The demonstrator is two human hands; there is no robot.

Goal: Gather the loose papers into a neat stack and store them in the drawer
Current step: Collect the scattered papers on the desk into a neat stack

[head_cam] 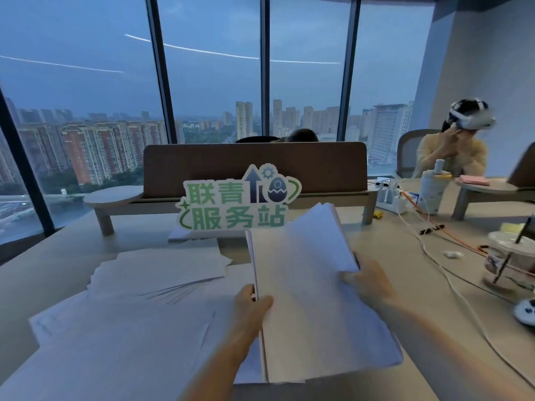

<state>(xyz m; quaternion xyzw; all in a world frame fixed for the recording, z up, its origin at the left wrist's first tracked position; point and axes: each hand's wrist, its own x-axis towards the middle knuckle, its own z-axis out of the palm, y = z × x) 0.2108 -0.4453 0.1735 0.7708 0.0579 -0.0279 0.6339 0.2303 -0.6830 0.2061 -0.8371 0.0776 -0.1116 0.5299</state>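
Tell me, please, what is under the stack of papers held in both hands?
Under the held stack, more loose papers lie spread on the desk, reaching left. The left hand and right hand grip its edges. Whatever lies directly beneath it is covered.

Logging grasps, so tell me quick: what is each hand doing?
Left hand: closed on the paper stack, left edge.
Right hand: closed on its right edge.

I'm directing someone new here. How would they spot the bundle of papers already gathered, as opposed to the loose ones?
Start at the green and white sign standing mid-desk before the wooden divider. Just in front of it, right of centre, is the gathered stack, gripped by the left hand and the right hand. Unlike the loose sheets fanned flat to its left, it is lifted and squared.
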